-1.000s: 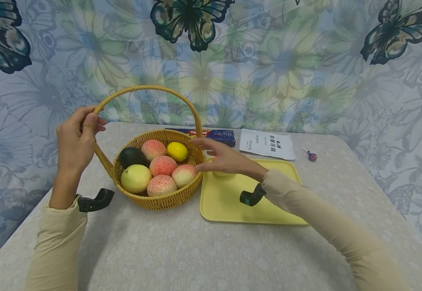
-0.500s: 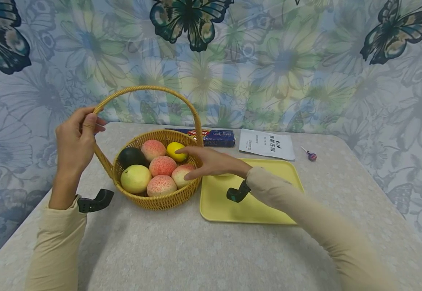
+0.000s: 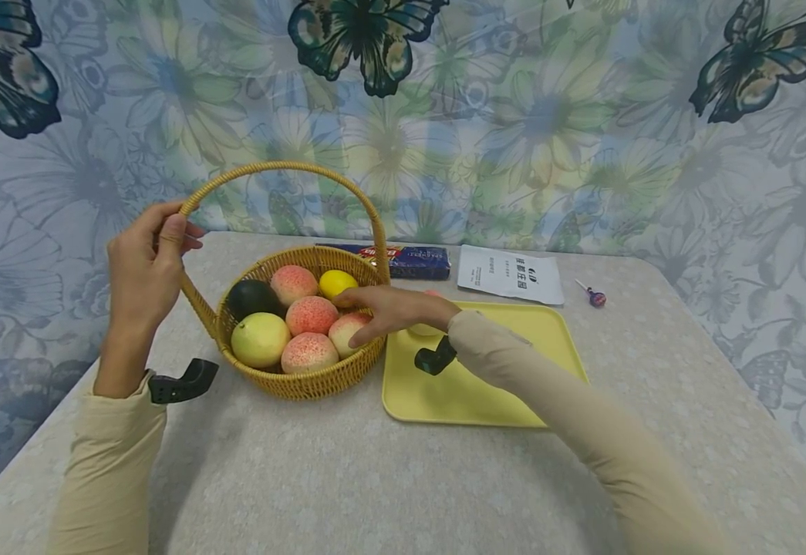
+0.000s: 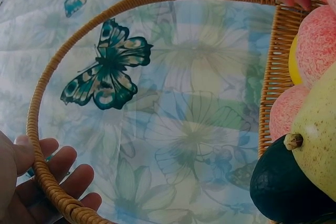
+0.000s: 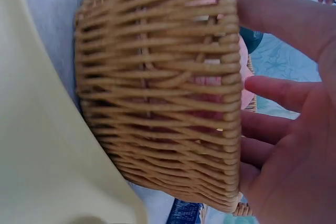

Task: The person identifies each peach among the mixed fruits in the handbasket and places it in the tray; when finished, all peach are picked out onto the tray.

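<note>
**Round golden-brown wicker basket (image 3: 305, 388), with contents**

Head view. One basket, upright on the pale patterned table (image 3: 291, 478). My left hand (image 3: 149, 262) holds the tall, rope-wrapped arched handle (image 3: 284, 166) at its left side. My right hand (image 3: 394, 308) reaches over the basket's right side, fingers extended, not closed, at the rightmost cream-and-pink speckled peach (image 3: 340, 330) and the smooth bright-yellow lemon-shaped fruit (image 3: 335, 280); whether they touch I cannot tell. Also within: one glossy dark-green oval fruit (image 3: 253, 299), one round pale yellow-green fruit (image 3: 261, 341), three pinker peaches (image 3: 311, 316). Just beside, right: one flat yellow rectangular tray (image 3: 472, 401). Behind: one long blue spaghetti box (image 3: 418, 263).

Left wrist view. Handle between my thumb and fingers; a wide opening under the arch. I judge a steady, light hold best, lest the basket tip.

Right wrist view. Coarse woven rim (image 5: 231, 103) between the wall and my spread fingers. A good reach, I judge, comes from above, wrist lifted over this edge, thumb and fingertips set around one fruit without nudging its neighbours. Tray edge close alongside the wall; freer room lies upward, beneath the arch.
</note>
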Demonstrator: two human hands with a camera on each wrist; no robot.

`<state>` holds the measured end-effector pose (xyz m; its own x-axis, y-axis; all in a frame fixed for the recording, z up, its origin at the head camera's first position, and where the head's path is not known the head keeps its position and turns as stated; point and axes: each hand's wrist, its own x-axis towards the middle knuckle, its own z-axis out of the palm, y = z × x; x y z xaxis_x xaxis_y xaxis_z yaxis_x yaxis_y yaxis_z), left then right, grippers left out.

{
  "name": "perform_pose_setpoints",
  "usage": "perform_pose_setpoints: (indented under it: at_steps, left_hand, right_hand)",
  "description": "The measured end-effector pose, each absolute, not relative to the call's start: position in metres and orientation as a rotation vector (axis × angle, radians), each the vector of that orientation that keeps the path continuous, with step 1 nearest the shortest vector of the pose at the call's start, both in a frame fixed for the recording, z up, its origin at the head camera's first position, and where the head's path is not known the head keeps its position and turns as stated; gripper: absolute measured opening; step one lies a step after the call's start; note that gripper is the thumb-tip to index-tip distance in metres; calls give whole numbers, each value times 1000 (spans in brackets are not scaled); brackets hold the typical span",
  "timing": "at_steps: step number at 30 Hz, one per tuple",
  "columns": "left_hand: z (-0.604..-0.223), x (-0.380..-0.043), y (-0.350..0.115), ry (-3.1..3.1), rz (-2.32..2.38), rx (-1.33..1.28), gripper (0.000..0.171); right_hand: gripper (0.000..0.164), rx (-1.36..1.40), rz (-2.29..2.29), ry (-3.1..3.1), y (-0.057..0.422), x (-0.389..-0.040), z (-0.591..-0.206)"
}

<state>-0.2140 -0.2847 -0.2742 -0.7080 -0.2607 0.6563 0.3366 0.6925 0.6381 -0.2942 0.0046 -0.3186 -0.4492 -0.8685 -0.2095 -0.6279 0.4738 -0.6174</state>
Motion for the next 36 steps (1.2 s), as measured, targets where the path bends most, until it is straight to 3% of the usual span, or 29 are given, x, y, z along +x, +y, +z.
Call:
perform_pose_setpoints:
  at_steps: [15,36]
  left_hand:
    - [-271,-215,-282,-2138,-1024,-86,33]
    - [-272,-217,-286,-2139,-1015,-76,33]
  right_hand:
    - [53,-1215,-371,2278,-5,-297,-316]
    - [55,-1287,-761,2289,5,-302,-331]
